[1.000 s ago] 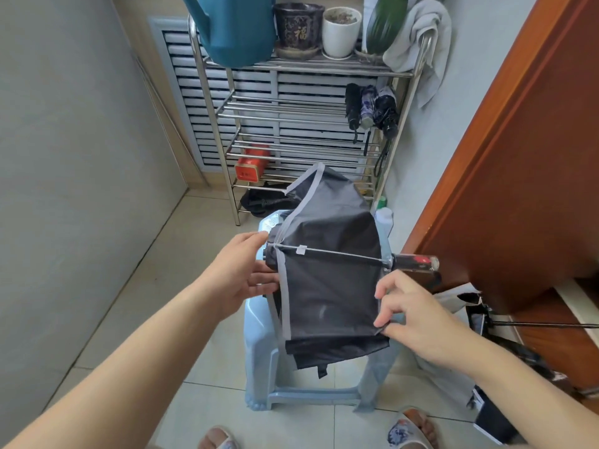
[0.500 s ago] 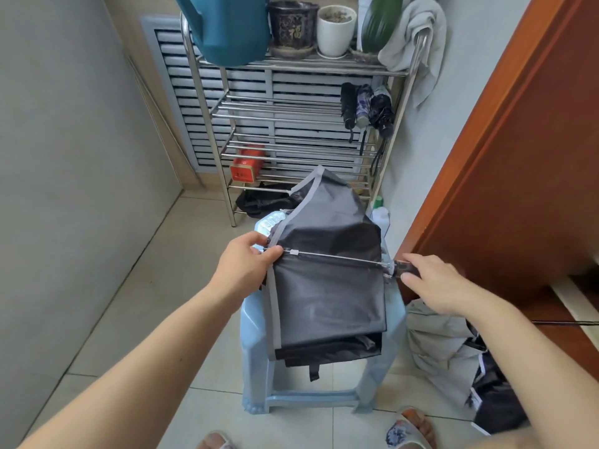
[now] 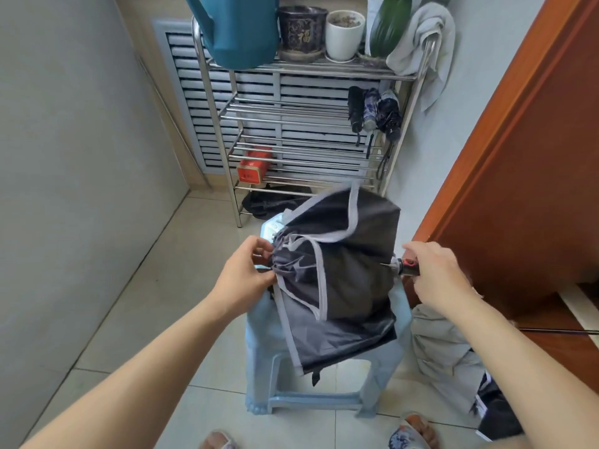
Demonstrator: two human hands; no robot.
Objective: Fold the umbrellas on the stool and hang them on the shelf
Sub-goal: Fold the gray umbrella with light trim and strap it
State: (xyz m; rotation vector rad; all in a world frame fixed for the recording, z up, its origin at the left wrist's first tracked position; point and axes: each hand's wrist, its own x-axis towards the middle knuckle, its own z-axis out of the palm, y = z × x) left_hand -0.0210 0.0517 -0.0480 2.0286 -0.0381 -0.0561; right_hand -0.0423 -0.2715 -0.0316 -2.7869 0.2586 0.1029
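The left hand (image 3: 244,270) pinches the gathered tip end of the dark umbrella (image 3: 337,280), fingers curled into the bunched cloth, while the right hand (image 3: 437,273) is wrapped round the black handle (image 3: 409,266) with its red button showing just past the thumb. Holding both ends like that keeps the shaft level across the pale blue plastic stool (image 3: 262,345), and I'd say it lets the loose grey-edged panels hang free so they can be smoothed and wound round the shaft. The canopy is collapsed but not yet rolled: one flap stands up behind, the rest droops over the stool's front edge, a small strap dangling at the bottom. On the tiled floor to the right of the stool lies a heap of grey fabric (image 3: 447,361), probably another umbrella waiting its turn, though I can't be sure. Straight ahead stands the steel shelf (image 3: 207,92) against a louvred vent; three folded umbrellas (image 3: 372,108) already hang by their loops from its right side, so that is likely where this one goes. A teal watering can (image 3: 240,30), pots and a towel (image 3: 421,37) sit on top, a red tin (image 3: 252,165) lower down. A brown wooden door (image 3: 518,157) closes the right side.
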